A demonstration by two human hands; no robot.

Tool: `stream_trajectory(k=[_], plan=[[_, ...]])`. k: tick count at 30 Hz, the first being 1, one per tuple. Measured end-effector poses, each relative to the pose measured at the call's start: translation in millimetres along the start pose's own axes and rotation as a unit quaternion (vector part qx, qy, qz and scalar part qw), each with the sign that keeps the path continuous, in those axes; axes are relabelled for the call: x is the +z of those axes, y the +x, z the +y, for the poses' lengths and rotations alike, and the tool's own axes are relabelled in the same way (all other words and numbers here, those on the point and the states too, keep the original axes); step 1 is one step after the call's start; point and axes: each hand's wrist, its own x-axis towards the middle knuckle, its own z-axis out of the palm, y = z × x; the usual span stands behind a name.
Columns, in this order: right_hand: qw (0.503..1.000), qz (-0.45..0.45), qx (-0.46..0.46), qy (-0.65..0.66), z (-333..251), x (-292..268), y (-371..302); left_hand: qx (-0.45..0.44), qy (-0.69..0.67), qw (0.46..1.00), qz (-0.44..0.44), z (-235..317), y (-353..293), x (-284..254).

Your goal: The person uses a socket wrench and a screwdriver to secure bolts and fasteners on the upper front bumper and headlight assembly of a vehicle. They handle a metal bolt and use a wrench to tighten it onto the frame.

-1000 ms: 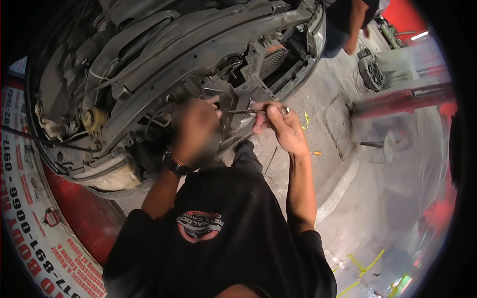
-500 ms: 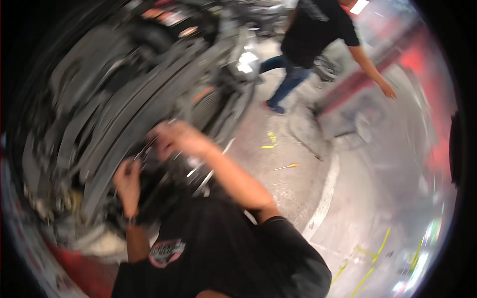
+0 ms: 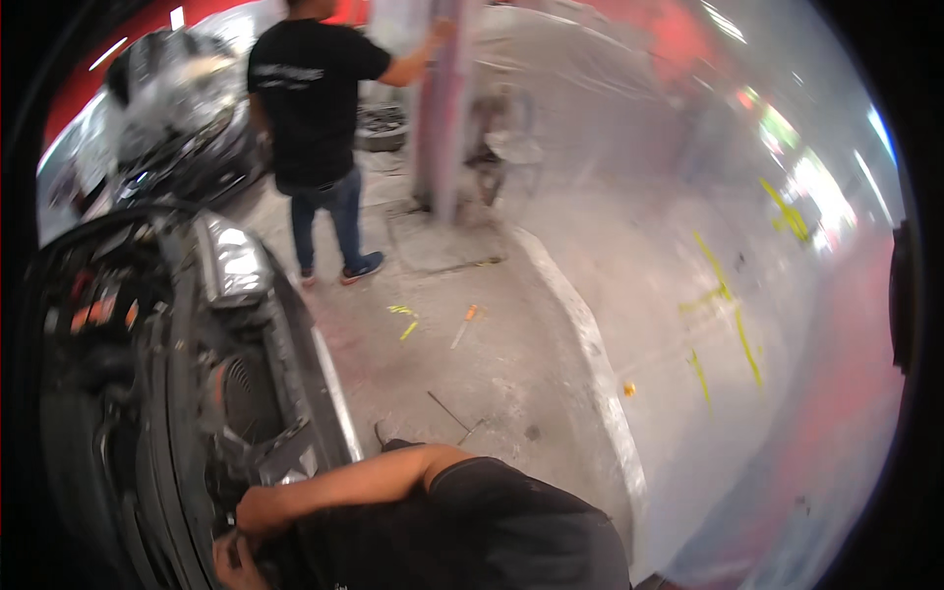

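Note:
Both my hands are close together at the front of a dark car point(image 3: 162, 413), whose bonnet is off or raised. My right hand point(image 3: 260, 511) is bent over the front frame with its fingers curled inward. Just below it, my left hand point(image 3: 236, 562) has its fingers bent and nearly touches the right. Whatever lies between the fingers is too small and dark to name. Beside my hands are the bare front bar point(image 3: 177, 433), a round black fan-like grille point(image 3: 246, 398) and a grey bracket point(image 3: 295, 457). The headlight point(image 3: 236, 258) sits farther along.
On the concrete floor lie an orange-handled screwdriver point(image 3: 465, 324), a thin dark rod point(image 3: 448, 409) and a small orange piece point(image 3: 629, 389). A person in a black shirt point(image 3: 320, 98) stands ahead, one hand on a pillar point(image 3: 440, 118). Plastic sheeting point(image 3: 787, 472) hangs at the right.
My view has swung to the right, so the car and my hands appear lower left. A thin dark tool between my hands has dropped from sight. The other person has reached the pillar.

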Motion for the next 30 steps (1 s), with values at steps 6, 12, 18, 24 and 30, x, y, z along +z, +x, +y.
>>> stream_trajectory(k=[6, 12, 18, 24, 30], plan=[[0.999, 0.020, 0.045, -0.002, 14, 1, -22, 0.035, -0.039, 0.994, 0.093, 2, -3, -11], [0.981, 0.037, 0.037, 0.186, 33, -16, -37, 0.062, -0.072, 0.984, 0.154, -15, 0, -21], [0.939, 0.224, -0.034, 0.258, 27, -6, 0, 0.146, 0.088, 0.975, 0.144, -16, -10, -30], [0.925, 0.252, -0.058, 0.279, 4, -23, 32, 0.122, 0.177, 0.972, 0.094, -18, -14, -44], [0.883, 0.267, -0.069, 0.381, -15, -27, 45, 0.109, 0.253, 0.958, 0.084, -34, -6, -38]])
